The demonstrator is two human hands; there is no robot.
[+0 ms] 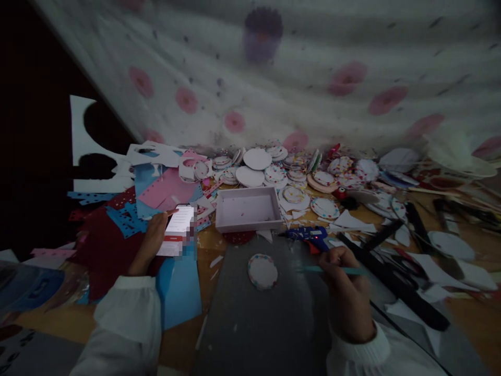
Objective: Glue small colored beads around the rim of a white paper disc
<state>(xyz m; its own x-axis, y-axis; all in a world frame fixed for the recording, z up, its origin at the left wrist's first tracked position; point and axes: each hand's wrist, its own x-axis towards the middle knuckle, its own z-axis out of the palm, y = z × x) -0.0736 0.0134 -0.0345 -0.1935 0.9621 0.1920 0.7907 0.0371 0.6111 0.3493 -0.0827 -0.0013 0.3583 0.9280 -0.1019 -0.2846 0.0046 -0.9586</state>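
At the left, my left hand (152,237) grips the left edge of a phone (178,222) with a lit white screen, thumb along its upper corner; the fingers behind it are hidden. My right hand (346,292) is closed around a thin teal stick (309,269), blurred, pointing left over the grey mat. On that mat (254,324) lies a round white disc (262,272) with a coloured dotted rim, between the two hands and touched by neither. A blue glue gun (309,233) with a small red light lies just beyond my right hand.
Behind the mat stands a white open box (249,211). Stacks of decorated discs (274,172) line the back, before a flowered curtain (235,68). Blue and pink sheets (168,190) lie left. Scissors (407,263), a long black bar (395,284) and paper scraps crowd the right.
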